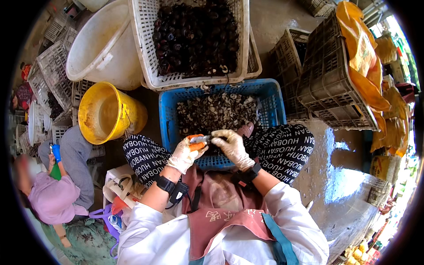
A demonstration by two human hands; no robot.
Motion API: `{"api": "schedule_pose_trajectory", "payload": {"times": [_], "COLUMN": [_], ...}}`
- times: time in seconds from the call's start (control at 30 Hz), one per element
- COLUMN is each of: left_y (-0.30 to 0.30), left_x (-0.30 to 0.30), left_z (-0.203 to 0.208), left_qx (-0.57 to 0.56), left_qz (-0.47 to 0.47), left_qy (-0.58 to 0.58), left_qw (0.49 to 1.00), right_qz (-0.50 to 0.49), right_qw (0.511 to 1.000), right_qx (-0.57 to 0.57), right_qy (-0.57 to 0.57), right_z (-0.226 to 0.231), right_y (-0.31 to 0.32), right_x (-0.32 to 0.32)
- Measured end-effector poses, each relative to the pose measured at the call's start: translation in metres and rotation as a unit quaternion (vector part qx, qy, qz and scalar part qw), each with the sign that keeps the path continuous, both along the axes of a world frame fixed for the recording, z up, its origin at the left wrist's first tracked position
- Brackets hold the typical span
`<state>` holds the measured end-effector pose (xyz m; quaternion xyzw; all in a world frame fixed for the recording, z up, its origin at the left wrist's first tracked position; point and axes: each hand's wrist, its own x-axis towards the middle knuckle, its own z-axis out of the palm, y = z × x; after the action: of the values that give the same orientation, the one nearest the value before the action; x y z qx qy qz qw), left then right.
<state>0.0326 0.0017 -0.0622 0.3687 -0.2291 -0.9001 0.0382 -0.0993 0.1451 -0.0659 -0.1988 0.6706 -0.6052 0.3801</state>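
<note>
My left hand (189, 152), in a whitish glove with orange on its fingers, is closed around a small greyish thing (199, 139) whose kind I cannot make out. Just beside it, the thumb and fingers of my gloved right hand (232, 146) pinch together at a small dark piece near the left fingertips. Both hands hover over the near part of a blue plastic crate (165, 117) between my knees. Inside the crate lies a layer of small dark and whitish pieces (216, 110). Beyond it, a white perforated crate (148, 44) holds many dark, shiny, shell-like pieces (194, 37).
A yellow bucket (99, 112) and a large white tub (95, 46) stand at the left. Stacked dark crates (329, 70) with orange cloth (360, 53) rise at the right. Wet floor (342, 172) shows there. Another person (55, 194) sits at the lower left, near a bag (121, 187).
</note>
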Motion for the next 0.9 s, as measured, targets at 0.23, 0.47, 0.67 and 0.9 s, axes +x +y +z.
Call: {"api": "schedule_pose_trajectory", "payload": {"times": [0.23,0.47,0.67,0.9], "left_y": [-0.009,-0.004,-0.012,-0.009], "left_x": [0.005,0.007,0.007,0.006], "left_z": [0.005,0.004,-0.001,-0.006], "left_qx": [0.060,0.028,0.048,0.117], "left_qz": [-0.035,-0.057,-0.056,-0.057], "left_qy": [0.035,0.035,-0.018,0.041], "left_qw": [0.997,0.997,0.997,0.991], "right_qz": [-0.019,-0.050,-0.011,0.015], "right_qw": [0.998,0.996,0.989,0.987], "right_qx": [0.050,0.061,0.067,0.060], "right_qy": [0.012,0.029,0.130,0.149], "right_z": [0.000,-0.031,-0.040,-0.010], "right_y": [0.002,0.011,0.006,0.000], "right_x": [-0.007,-0.024,-0.021,-0.009]}}
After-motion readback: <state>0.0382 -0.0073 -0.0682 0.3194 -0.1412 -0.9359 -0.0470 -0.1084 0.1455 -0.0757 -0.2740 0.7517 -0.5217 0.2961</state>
